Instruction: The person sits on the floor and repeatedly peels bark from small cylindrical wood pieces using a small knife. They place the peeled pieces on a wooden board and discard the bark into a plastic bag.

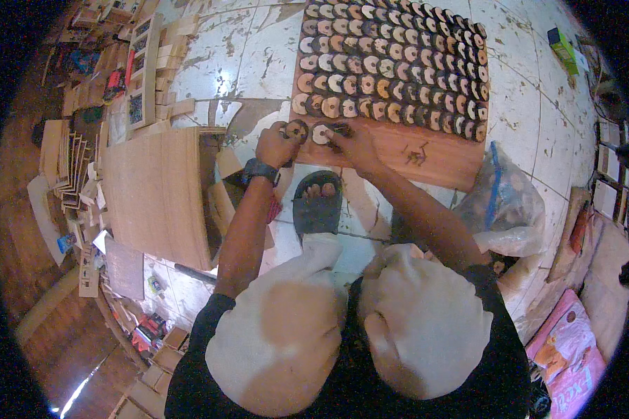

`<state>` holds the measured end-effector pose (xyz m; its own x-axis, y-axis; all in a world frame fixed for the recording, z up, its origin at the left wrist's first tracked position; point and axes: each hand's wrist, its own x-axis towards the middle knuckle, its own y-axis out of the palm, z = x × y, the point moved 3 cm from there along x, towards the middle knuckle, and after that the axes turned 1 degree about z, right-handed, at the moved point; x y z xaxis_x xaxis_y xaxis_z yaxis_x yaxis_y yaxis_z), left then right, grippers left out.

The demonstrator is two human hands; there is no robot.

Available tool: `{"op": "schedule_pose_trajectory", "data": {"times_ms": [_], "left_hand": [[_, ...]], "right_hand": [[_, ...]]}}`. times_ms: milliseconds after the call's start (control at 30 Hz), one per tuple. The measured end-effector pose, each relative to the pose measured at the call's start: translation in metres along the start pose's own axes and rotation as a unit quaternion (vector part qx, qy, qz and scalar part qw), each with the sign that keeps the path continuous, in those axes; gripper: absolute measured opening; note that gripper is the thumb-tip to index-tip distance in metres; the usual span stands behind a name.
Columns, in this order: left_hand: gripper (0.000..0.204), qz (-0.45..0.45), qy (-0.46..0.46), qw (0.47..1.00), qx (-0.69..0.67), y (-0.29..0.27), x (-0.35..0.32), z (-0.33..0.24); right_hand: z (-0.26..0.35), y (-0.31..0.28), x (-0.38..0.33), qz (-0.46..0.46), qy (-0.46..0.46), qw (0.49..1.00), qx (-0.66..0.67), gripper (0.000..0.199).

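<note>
Rows of small round wooden discs (pixel 384 66) with dark edges and centre holes lie overlapping on a reddish-brown board (pixel 448 166). At the board's near left corner, my left hand (pixel 276 146) is closed round a dark-edged disc (pixel 297 128). Beside it, my right hand (pixel 356 148) pinches a pale-faced disc (pixel 320 133) at the board's near edge; its fingers hide part of that disc. Several thin brown pieces (pixel 416 153) lie loose on the board, right of my right hand; they are too small to name.
A clear plastic bag (pixel 506 202) sits right of the board. To the left stands a large wooden panel or box (pixel 154 195), with stacked wood pieces (pixel 77 164) beyond it. My sandalled foot (pixel 317 202) rests on the tiled floor below my hands. A pink bag (pixel 569 356) lies at lower right.
</note>
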<state>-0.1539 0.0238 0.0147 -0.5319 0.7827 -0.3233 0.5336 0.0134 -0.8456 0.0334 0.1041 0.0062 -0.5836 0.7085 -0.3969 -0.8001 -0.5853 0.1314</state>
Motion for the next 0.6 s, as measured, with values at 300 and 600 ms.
{"op": "schedule_pose_trajectory", "data": {"times_ms": [300, 600], "left_hand": [[0.046, -0.050, 0.024, 0.994, -0.090, 0.003, 0.000, 0.006], [0.048, -0.050, -0.004, 0.990, -0.130, 0.011, 0.003, 0.007]], "right_hand": [[-0.023, 0.014, 0.019, -0.095, -0.048, 0.984, -0.144, 0.023], [-0.032, 0.019, 0.019, -0.120, -0.028, 0.983, -0.135, 0.023]]}}
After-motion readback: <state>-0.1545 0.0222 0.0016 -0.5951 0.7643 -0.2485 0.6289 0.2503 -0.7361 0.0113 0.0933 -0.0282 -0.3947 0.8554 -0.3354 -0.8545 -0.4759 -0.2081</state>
